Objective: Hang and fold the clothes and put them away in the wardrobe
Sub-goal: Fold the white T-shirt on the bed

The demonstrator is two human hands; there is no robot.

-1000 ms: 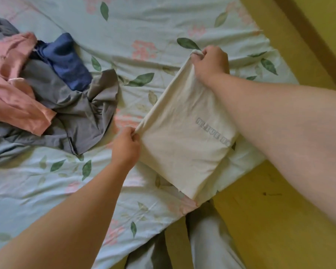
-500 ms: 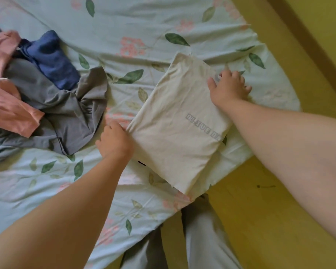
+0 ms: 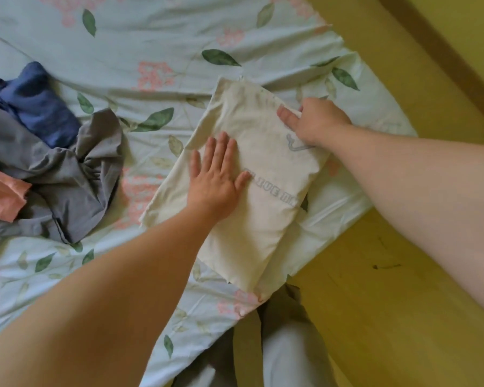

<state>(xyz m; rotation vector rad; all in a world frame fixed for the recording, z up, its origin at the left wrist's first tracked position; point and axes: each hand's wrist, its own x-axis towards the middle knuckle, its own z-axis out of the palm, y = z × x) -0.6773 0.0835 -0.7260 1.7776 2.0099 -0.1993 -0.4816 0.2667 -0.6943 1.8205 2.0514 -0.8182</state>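
Folded cream shirt [image 3: 249, 233] is on the bed [image 3: 151, 37] corner. Your left grip [image 3: 215, 174] lies flat and spread on it. Right grip [image 3: 316, 121] has its thumb on the far edge, fingers hidden, so can't tell if it's pinching. Smooth outward and square the edges.

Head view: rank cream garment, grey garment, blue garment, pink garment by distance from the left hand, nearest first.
1. Cream garment: under the left hand, touching.
2. Grey garment: to its left.
3. Blue garment: farther, upper left.
4. Pink garment: far left edge.
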